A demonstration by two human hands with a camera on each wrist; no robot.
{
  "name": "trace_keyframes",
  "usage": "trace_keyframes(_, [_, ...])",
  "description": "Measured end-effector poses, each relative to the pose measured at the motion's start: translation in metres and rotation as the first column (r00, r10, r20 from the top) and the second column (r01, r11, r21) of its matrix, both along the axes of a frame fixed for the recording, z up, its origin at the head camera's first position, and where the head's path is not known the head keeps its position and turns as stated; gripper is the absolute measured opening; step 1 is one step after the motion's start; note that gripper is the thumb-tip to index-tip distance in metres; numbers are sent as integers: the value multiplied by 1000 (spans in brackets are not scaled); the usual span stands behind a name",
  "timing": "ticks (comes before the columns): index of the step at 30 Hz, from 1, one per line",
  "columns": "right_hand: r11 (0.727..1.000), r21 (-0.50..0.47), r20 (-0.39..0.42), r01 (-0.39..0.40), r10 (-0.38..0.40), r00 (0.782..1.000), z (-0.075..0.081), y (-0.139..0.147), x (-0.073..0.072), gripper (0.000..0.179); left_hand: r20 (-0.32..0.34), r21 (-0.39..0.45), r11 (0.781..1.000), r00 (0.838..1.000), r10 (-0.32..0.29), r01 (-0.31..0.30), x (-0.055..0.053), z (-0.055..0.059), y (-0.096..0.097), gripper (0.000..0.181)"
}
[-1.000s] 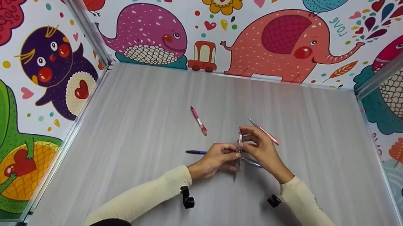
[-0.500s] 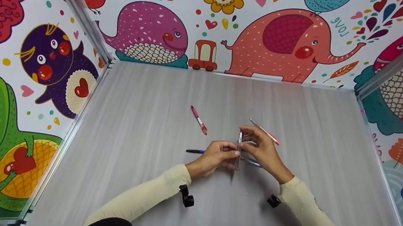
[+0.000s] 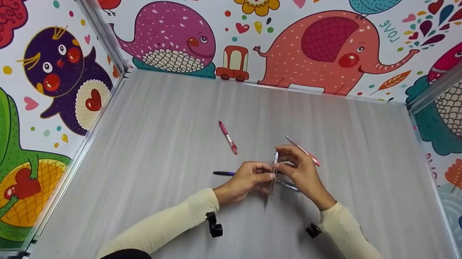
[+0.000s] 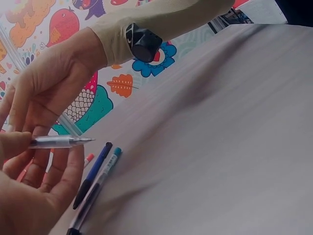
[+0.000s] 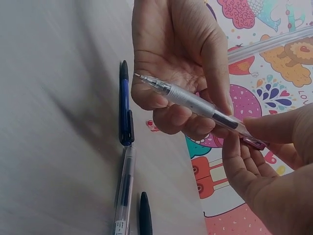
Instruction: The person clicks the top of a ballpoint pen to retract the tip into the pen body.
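Observation:
Both hands hold one clear-barrelled ballpoint pen point(image 5: 195, 104) above the table. Its metal point shows at the end facing the body, and a pinkish-red clip sits near the far end. The left hand point(image 3: 245, 181) pinches the barrel between thumb and fingers. At the far end, the right hand point(image 3: 301, 171) grips the pen with thumb and fingertips. Beneath the hands lie a blue pen point(image 5: 125, 112) and a clear pen point(image 5: 125, 191), end to end in the right wrist view. A dark-ended pen point(image 5: 145, 215) shows beside them there.
A red pen point(image 3: 227, 137) lies beyond the left hand. Just past the right hand is a silver and pink pen point(image 3: 302, 150), partly hidden by it. Printed cartoon panels point(image 3: 172, 40) border the grey table point(image 3: 167, 117) at the back and sides.
The left hand has shifted slightly up and left in the head view. The held pen's near end has tilted a little left, and its point now shows more clearly. The loose pens lie unchanged.

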State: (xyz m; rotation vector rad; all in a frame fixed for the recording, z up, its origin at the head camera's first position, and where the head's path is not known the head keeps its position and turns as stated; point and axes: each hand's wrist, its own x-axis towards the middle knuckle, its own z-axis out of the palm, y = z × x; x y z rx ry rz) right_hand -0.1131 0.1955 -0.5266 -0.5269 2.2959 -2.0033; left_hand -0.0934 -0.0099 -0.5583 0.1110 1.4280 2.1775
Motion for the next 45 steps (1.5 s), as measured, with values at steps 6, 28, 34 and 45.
trace_keyframes(6, [999,24,32,32,-33,999,2,1,-1,52,-24,-36,999,1000,14,-15,-2,1,-1,16])
trace_keyframes(28, [992,-90,-8,91,-92,996,-3,7,-2,30,-280,-265,963,960,-24,-54,-10,4,-15,24])
trace_keyframes(34, [990,-95,6,108,-108,994,-5,7,-2,24,-364,-348,927,931,3,-139,-13,3,-21,21])
trace_keyframes(45, [995,6,13,102,-102,995,-10,10,1,19,-568,-453,837,823,-6,-306,-19,0,-39,14])
